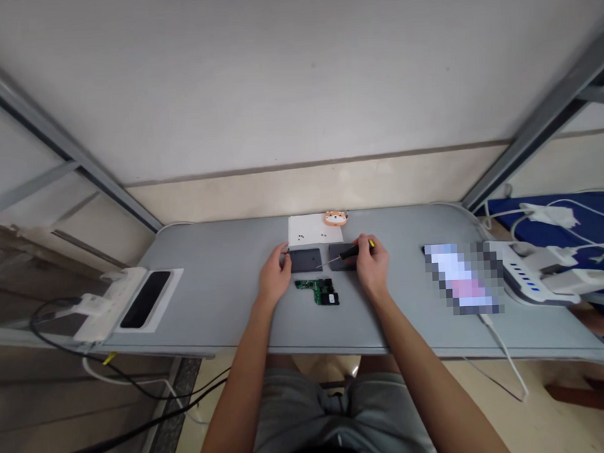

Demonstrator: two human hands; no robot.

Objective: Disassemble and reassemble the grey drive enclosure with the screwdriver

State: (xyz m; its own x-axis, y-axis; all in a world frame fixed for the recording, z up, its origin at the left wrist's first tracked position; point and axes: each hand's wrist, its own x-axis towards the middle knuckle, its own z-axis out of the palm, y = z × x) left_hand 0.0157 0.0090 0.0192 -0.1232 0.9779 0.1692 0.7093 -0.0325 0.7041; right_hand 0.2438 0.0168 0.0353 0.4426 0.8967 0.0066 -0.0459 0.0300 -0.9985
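My left hand holds the left end of a dark flat case piece between thumb and fingers. In my right hand is a black screwdriver with a yellow mark, its thin shaft pointing left over the case piece's right end. A second dark case piece lies under the screwdriver, beside my right hand. Nearer to me sits a green circuit board with black parts. Behind the case pieces, several tiny dark screws lie on a white sheet.
An orange and white animal-faced item sits on the sheet's back right corner. A dark phone and a white power strip are at the left. A blurred-out phone and a charging hub with cables stand at the right.
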